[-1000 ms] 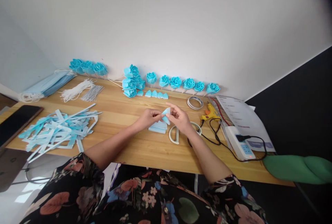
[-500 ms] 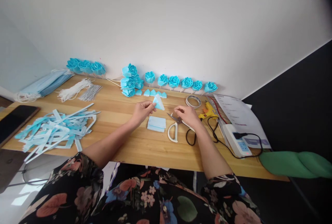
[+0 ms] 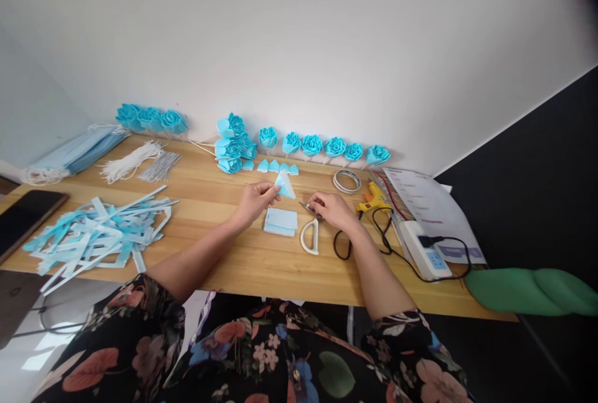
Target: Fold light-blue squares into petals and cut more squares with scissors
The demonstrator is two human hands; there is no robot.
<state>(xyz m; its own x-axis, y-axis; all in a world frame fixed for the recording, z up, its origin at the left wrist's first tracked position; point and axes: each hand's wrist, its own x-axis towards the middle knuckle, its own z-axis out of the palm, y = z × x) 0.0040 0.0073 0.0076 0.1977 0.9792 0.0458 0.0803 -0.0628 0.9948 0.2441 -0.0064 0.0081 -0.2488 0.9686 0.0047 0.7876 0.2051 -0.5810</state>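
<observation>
My left hand pinches a folded light-blue piece of mask fabric between thumb and fingers, its pointed end up. My right hand has its fingers closed on the scissors near the pivot. The scissors lie on the table with the blade tips toward the left and one white handle loop showing; the other loop is hidden under my hand. Between my hands, closer to me, lies a small stack of blue fabric rectangles. Several cut blue petals sit in a row behind the held piece.
Several blue fabric roses line the wall. At left are cut strips, white ear loops, grey wires, face masks and a phone. At right are a tape roll, yellow glue gun and power strip.
My right hand has moved slightly left and down, from just above the scissors onto them. The left hand keeps the folded piece in nearly the same place.
</observation>
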